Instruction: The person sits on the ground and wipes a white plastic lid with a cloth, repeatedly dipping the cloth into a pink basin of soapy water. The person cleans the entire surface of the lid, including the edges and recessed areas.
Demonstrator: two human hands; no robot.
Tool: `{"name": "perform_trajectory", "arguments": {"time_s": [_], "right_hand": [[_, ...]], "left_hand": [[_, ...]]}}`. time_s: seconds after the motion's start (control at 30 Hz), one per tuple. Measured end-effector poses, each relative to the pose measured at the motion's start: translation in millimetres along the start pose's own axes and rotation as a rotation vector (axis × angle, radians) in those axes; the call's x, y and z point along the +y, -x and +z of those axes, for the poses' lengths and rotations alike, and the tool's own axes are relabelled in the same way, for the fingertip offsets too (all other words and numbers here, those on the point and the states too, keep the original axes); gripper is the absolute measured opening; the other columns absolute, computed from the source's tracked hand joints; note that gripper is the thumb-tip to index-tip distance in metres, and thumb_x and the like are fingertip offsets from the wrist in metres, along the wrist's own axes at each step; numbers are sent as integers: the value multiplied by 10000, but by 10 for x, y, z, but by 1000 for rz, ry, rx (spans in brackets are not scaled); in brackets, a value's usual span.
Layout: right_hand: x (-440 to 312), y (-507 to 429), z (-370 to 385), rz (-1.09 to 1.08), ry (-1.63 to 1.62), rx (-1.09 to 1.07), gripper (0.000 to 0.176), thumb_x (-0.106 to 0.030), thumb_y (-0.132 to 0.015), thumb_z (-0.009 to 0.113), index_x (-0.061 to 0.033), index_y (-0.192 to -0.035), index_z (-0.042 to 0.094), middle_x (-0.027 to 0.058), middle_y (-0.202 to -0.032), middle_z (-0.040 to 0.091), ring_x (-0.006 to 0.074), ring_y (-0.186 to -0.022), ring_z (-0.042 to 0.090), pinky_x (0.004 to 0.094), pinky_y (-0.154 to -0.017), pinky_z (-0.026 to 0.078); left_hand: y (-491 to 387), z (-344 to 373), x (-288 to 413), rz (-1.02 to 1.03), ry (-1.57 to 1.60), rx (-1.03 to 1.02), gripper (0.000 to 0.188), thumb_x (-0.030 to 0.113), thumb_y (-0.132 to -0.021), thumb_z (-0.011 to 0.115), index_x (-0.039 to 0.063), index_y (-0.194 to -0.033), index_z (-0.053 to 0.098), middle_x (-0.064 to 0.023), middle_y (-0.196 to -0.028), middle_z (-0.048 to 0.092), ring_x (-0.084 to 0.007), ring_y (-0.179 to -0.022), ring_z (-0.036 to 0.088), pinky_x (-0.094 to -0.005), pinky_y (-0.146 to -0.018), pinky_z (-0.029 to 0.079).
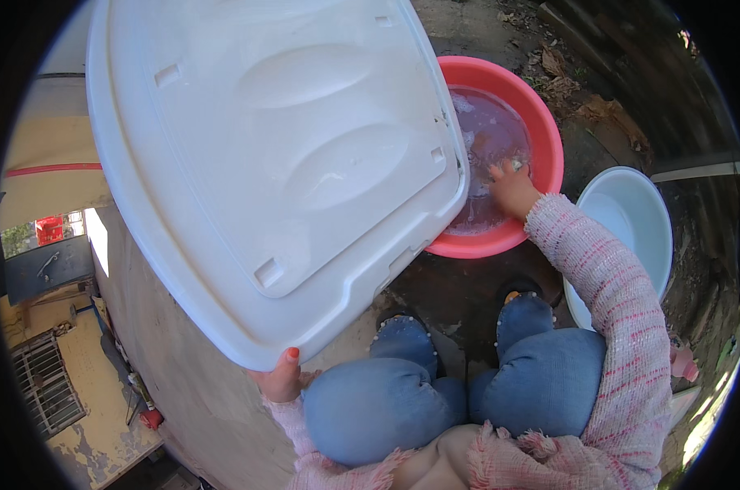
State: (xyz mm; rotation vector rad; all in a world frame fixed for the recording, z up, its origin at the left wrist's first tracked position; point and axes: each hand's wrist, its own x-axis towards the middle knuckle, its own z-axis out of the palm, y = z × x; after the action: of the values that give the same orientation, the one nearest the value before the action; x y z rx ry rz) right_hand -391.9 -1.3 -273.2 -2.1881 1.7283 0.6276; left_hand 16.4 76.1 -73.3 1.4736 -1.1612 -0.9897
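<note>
A large white plastic storage-box lid, with oval and small square recesses, slants across the view. My left hand grips its near corner, the thumb on top and the fingers hidden beneath. Part of a round pink plastic basin is covered by the lid's right edge. Cloudy, slightly foamy water fills the lower part of this basin. My right hand reaches over the near rim, its fingers dipping into the water. Something small and pale shows at those fingertips; whether they hold it cannot be told.
A pale, light-blue-looking basin stands tilted right of the pink one, behind my right sleeve. Dry leaves lie on the dark ground beyond. Below are my shoes. At left, a peeling yellow wall has a barred window.
</note>
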Motion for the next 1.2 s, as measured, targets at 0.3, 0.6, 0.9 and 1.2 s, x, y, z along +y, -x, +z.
{"name": "perform_trajectory", "arguments": {"time_s": [0.3,0.6,0.9,1.2], "right_hand": [[77,10,-895,-76,-963,4,171,-157,-838,560,-49,-944,639,189,-852,648,314,-818,648,430,-690,504],[-1050,432,-1047,-624,-1140,692,486,-12,-814,577,-196,-1264,557,191,-1267,476,389,-1196,441,448,-1011,372],[-1071,321,-826,-1147,-863,791,532,-47,-838,515,-302,-1304,532,145,-1444,350,421,-1304,353,482,-1080,315],[-669,286,-606,-967,-848,609,707,121,-712,513,-271,-1298,548,143,-1432,383,382,-1305,381,424,-1076,350]], "left_hand": [[-96,-26,-56,27,73,-23,804,177,-714,738,-62,-1359,323,-192,-1290,481,-316,-1164,500,-436,-987,410],[-170,49,-50,29,140,-25,761,156,-733,695,-54,-1364,324,-186,-1326,455,-320,-1211,461,-436,-1036,355],[-168,77,-23,52,137,7,778,162,-727,699,-47,-1371,316,-188,-1337,442,-320,-1219,452,-436,-1036,353],[-187,49,11,61,88,-19,788,178,-737,701,-56,-1375,304,-196,-1341,436,-326,-1215,457,-436,-1034,359]]}}
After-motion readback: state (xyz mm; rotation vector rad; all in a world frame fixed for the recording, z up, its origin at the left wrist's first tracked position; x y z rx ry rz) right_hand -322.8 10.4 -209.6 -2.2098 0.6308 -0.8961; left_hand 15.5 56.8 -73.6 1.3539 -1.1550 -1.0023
